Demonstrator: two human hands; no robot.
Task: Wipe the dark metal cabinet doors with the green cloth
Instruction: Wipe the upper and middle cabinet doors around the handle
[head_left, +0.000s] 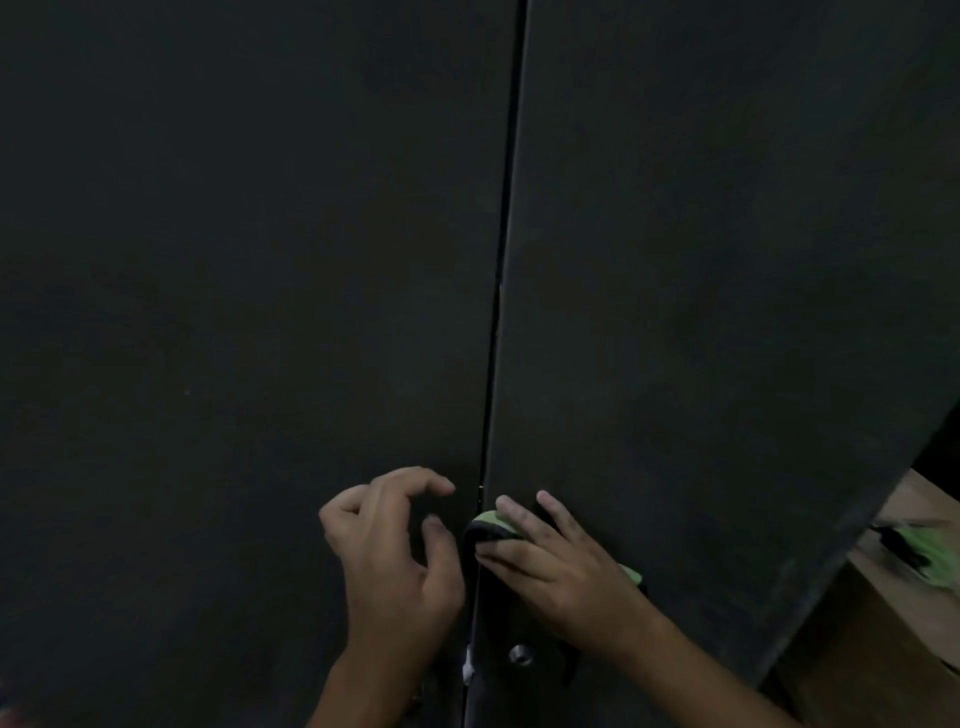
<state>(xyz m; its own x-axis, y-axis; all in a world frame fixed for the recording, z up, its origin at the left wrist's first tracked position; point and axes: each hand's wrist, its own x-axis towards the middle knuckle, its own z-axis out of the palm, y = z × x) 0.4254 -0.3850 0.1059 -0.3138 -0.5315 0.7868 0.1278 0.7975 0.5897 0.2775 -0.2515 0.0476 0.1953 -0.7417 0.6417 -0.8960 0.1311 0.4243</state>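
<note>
The green cloth lies flat on the right door, just right of the seam between the two doors and low down on it. Your right hand presses it there with straight fingers spread over the top. It is not clenched round the cloth, only pinning it to the metal. Your left hand hovers just left of the seam over the left door, fingers loosely curled and grasping nothing. I cannot tell whether its tips touch the panel.

Below the cloth, right of the seam, sits a small round lock. Far right of the seam, past the door's edge, a wooden surface carries a blurred green-and-black item.

As for progress, both panels look evenly dull, with no streaks to mark wiped ground from unwiped. Judging by the cloth's position, you are working the strip by the seam, and most of both doors above may remain.
</note>
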